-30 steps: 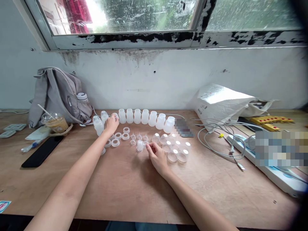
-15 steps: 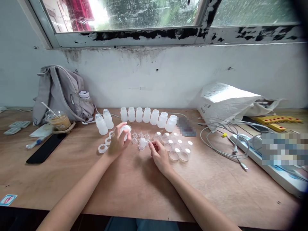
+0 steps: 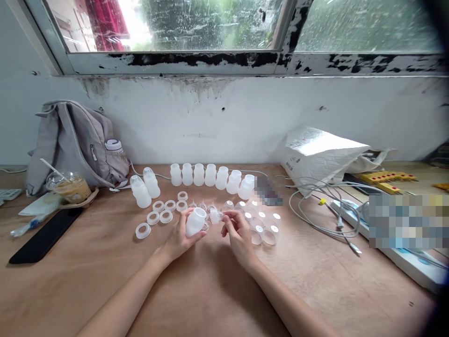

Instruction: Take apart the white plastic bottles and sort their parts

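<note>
Indoor wkspc, wood tbl, peeling window frame

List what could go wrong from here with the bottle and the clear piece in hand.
The right hand pinches the clear threaded piece by one end, so it could slip from the fingertips.

The left hand holds the open bottle close to small clear parts on the table; a low move might knock them.
</note>
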Demonstrator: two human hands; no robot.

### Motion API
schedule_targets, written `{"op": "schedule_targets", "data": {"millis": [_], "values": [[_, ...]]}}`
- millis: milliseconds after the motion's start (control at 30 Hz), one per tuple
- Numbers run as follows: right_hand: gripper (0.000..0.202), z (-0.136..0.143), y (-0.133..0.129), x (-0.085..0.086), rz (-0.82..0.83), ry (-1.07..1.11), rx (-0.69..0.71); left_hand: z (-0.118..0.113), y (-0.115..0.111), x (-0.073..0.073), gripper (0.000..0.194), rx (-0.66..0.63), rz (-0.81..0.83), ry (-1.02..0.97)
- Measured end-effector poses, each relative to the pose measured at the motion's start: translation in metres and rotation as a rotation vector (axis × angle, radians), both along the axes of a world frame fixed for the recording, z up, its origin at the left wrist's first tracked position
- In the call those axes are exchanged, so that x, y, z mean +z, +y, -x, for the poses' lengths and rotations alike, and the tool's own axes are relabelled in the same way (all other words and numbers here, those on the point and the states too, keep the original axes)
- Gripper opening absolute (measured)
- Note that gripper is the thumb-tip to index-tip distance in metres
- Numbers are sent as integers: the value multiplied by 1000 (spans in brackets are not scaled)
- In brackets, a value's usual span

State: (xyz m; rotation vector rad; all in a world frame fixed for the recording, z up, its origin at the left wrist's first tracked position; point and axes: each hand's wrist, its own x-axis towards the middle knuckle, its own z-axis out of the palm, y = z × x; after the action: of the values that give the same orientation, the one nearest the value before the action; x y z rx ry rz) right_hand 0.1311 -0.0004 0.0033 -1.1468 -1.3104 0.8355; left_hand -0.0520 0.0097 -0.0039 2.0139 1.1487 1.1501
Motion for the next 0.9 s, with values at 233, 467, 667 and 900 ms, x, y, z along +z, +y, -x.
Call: {"op": "schedule_targets", "data": {"millis": [233,467,667,900], "values": [[13,-3,0,-2,-12,2,83,6,-1,4,51,25,-256,230],[16,-1,-2,-2,17,-54,133,12,2,4,39,-5,-468,367],[23,-2,-3,-1,40,-133,104,12,0,7,39,-2,-535,404],[42,-2,-1,-1,-11,-196,68,12,-1,9,40,-84,-554,431]]}}
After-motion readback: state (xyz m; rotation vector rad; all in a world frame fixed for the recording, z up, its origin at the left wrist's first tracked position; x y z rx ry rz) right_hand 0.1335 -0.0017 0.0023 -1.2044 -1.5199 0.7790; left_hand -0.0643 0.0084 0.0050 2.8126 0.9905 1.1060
